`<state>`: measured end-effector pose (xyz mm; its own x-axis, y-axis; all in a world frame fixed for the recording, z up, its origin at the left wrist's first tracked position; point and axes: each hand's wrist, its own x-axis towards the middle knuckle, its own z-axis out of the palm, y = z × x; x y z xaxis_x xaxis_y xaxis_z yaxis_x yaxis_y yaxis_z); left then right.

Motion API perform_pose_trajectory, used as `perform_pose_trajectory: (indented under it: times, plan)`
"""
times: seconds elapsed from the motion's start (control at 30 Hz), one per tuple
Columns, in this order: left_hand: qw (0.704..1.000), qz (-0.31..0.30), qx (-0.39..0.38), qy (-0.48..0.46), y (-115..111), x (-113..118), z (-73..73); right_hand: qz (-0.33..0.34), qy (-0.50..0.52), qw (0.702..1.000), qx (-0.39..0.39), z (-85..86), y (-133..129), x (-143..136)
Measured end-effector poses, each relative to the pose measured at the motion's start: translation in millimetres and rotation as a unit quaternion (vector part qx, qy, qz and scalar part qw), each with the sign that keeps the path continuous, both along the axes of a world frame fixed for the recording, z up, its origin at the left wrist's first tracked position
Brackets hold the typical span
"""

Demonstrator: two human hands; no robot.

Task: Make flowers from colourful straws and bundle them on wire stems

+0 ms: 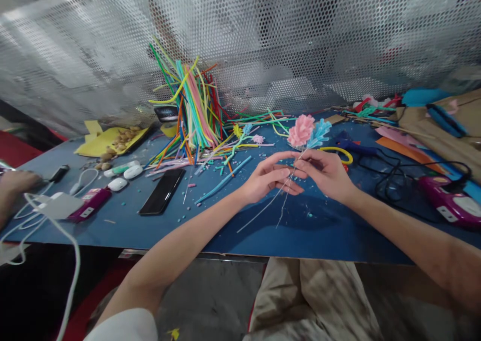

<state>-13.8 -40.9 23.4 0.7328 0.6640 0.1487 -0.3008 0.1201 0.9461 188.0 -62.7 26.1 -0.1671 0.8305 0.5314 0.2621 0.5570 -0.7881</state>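
Note:
A fluffy pink flower [301,130] and a blue leafy piece [319,133] stand side by side above my hands, on thin wire stems [263,209] that cross and hang down below the fingers. My left hand [268,175] has its fingers bent around the stems from the left. With thumb and fingers pinched together, my right hand [325,173] grips the stems just under the pink flower and blue piece. The fingertips of both hands nearly meet. Part of the stems is hidden behind the fingers.
Many coloured pipe cleaners [197,110] stand bundled at the back. A black phone [162,191], magenta power strip [90,204] and yellow tray [108,141] are at left. Yellow-handled scissors [340,151], black cables [393,178] and another magenta strip [451,200] lie right. Another person's hand [18,183] rests far left.

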Motion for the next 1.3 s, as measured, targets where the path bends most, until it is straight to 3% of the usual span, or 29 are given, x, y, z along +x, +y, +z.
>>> perform_pose_trajectory:
  times: [0.23,0.53,0.9,1.3]
  plan:
    - [0.996,0.056,0.052,0.044,-3,5,0.3,-0.016,-0.045,0.999,0.016,0.8,-4,-2]
    - [0.989,0.1,0.068,0.085,-5,6,3.6,-0.03,-0.041,0.998,-0.028,-0.4,-2,-2]
    - [0.989,0.077,0.073,0.099,5,2,-1.0,0.045,0.092,0.985,-0.142,-16.2,9,0]
    - [0.984,0.092,0.107,0.106,6,3,-2.8,0.052,0.164,0.97,-0.172,-15.9,8,-4]
